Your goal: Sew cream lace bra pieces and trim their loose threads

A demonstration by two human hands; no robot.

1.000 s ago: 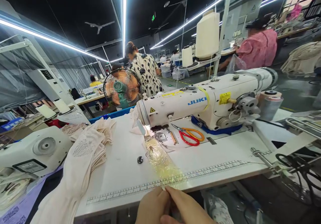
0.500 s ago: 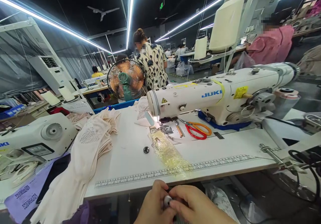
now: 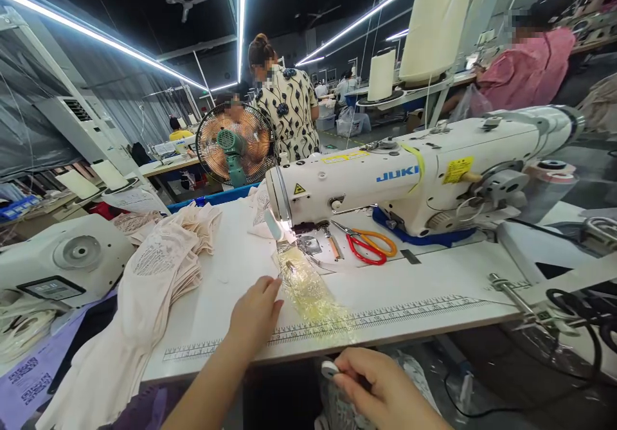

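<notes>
My left hand (image 3: pixel 255 314) reaches onto the white sewing table (image 3: pixel 434 282), fingers curled down beside a yellowish see-through strip (image 3: pixel 313 295). It covers the spot where a small metal disc lay, and what is under it is hidden. Below the table's front edge, my right hand (image 3: pixel 385 388) pinches a small white round piece (image 3: pixel 330 369) between thumb and fingers. The strip runs up to the needle of the white Juki sewing machine (image 3: pixel 385 179).
Red-and-orange scissors (image 3: pixel 366 247) lie under the machine's arm. A pile of cream fabric pieces (image 3: pixel 159 269) drapes over the table's left side, next to another machine (image 3: pixel 62 256). A fan (image 3: pixel 234 144), thread cones (image 3: pixel 436 25) and other people (image 3: pixel 286 112) are behind.
My left hand left the right hand and moved up onto the table, over the spot of the small metal disc. The right hand stayed low with the white piece.
</notes>
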